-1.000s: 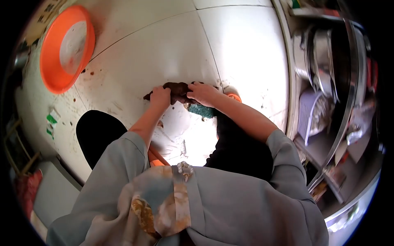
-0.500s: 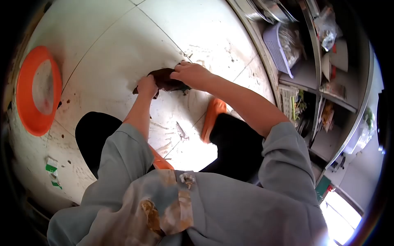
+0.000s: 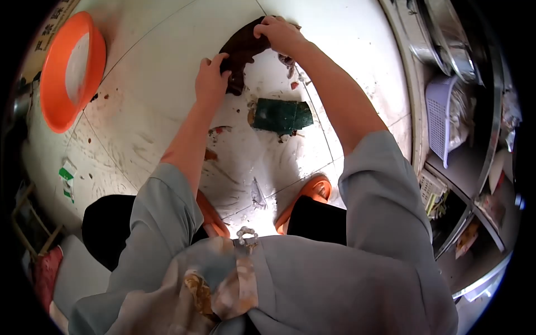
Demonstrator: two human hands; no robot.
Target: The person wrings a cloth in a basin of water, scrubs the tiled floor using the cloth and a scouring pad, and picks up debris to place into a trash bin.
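Observation:
A dark brown, wet-looking cloth [image 3: 243,51] is stretched between my two hands above the dirty tiled floor. My left hand [image 3: 212,81] pinches its lower left edge, thumb and fingers closed around it. At the upper right end, my right hand [image 3: 281,36] grips the cloth with bent fingers. Nearer to me on the floor lies a flat dark green piece [image 3: 282,115], its edges ragged, with bits of debris around it. Small reddish-brown scraps [image 3: 211,154] and a clear scrap [image 3: 257,194] are on the tiles.
An orange basin [image 3: 49,92] stands at the left. Shelves on the right hold a lilac basket [image 3: 438,117] and metal pans [image 3: 455,42]. A green-and-white wrapper [image 3: 67,178] lies at the lower left. My feet wear orange slippers [image 3: 315,190].
Both hands have moved forward and farther apart, and the bunched cloth is now spread out between them. The green piece now shows on the floor. The camera view has shifted.

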